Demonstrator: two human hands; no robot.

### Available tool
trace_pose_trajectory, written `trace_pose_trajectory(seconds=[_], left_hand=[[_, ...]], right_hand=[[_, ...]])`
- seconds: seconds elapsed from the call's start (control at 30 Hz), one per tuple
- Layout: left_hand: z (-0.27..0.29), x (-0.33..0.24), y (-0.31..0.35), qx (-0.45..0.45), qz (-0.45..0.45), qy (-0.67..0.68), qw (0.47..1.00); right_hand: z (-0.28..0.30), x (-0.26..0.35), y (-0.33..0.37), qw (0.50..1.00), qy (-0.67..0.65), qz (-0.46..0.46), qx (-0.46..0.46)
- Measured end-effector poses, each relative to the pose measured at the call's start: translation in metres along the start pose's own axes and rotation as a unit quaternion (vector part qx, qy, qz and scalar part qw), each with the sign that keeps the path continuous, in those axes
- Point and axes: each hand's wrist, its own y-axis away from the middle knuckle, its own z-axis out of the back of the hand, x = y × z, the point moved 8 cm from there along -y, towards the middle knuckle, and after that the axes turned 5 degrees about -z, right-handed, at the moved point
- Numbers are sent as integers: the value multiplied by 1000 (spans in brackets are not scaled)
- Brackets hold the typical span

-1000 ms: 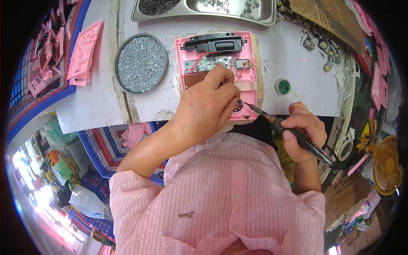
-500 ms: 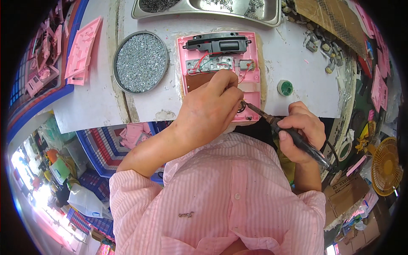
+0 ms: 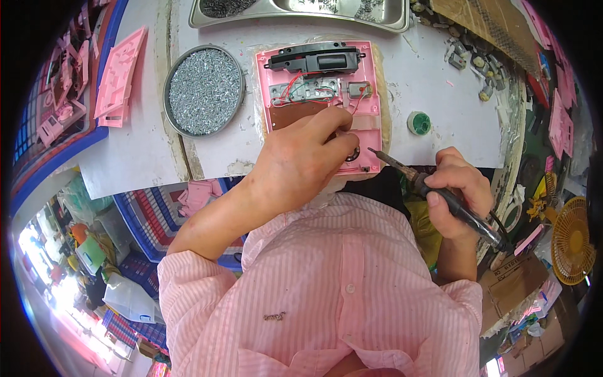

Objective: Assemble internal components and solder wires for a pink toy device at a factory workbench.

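A pink plastic housing (image 3: 372,139) lies open side up on the bench, holding a black mechanism (image 3: 320,61), a small motor (image 3: 359,90), thin red and green wires and a brown board (image 3: 290,117). My left hand (image 3: 295,154) rests over the housing's lower part, its fingers closed in a pinch beside a round dark part (image 3: 353,154). What the fingertips hold is hidden. A soldering iron (image 3: 461,210) is gripped in my right hand (image 3: 463,185). Its tip points left, just above the housing's lower right edge and apart from the round part.
A round tray (image 3: 204,91) of small metal pins stands left of the housing. Behind it is a metal tray (image 3: 301,22) with small parts. A green spool (image 3: 419,123) sits to the right, with several small motors (image 3: 456,60) beyond. Pink panels (image 3: 122,78) lie far left.
My right hand has drawn the soldering iron slightly right, and its tip has come away from the round part. My left hand keeps its pinch at the housing.
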Motion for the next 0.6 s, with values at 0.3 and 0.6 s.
trace_pose_trajectory(seconds=[0.3,0.6], left_hand=[[-3,-1,0,18,-5,-16,1000],[-6,-1,3,21,-19,-45,999]], right_hand=[[-10,-4,-6,1000,13,-8,19],[-10,-4,-7,996,40,-76,22]])
